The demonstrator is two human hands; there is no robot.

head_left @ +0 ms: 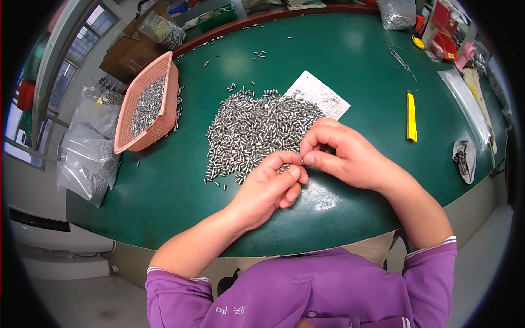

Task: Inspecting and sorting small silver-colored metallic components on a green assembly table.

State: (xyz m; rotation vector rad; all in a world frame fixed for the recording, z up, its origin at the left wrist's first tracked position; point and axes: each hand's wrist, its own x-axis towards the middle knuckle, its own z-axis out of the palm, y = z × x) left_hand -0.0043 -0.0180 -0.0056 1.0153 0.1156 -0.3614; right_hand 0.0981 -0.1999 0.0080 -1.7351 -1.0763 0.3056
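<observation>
A wide pile of small silvery metal pins (pixel 257 131) lies in the middle of the green table. Just in front of its near right edge, my two hands meet at the fingertips. My right hand (pixel 342 153) pinches a tiny metal piece between thumb and index finger; only a glint of it shows. My left hand (pixel 268 188) has its fingers curled, with the index fingertip against the right hand's fingertips. Whatever the left fingers hold is hidden. Partly under the pile's far right side is a white printed sheet (pixel 322 93).
A pink plastic basket (pixel 167 109) with more metal pieces stands tilted at the left, beside clear bags of parts (pixel 87 164). On the right lie a yellow utility knife (pixel 411 117), thin wires (pixel 402 60) and a small white bag (pixel 465 158). Red bins (pixel 444 46) stand back right.
</observation>
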